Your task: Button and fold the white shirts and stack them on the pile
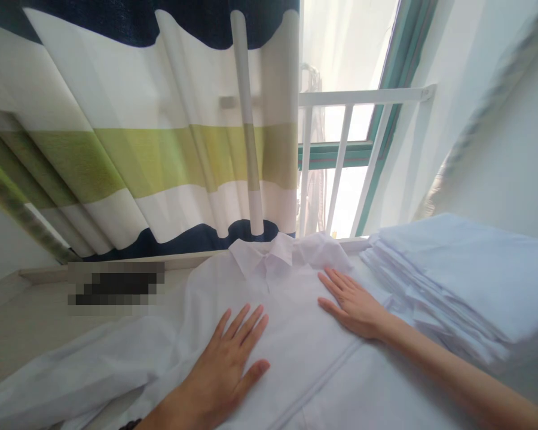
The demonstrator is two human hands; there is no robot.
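A white collared shirt (287,358) lies spread out on a pale surface, its collar toward the window and one sleeve reaching to the lower left. My left hand (228,364) rests flat on the shirt's front, below the collar, with its fingers spread. To the right, my right hand (349,301) lies palm down on the shirt near the shoulder, fingers stretched out. Neither hand holds anything. A stack of folded white cloth (466,269) sits at the right, beyond my right forearm.
A striped curtain (161,155) hangs behind the surface, beside white railings (367,97) and a green-framed window (336,154). At the left, a dark pixelated item (123,283) lies on the pale surface (9,325). White wall stands at the right.
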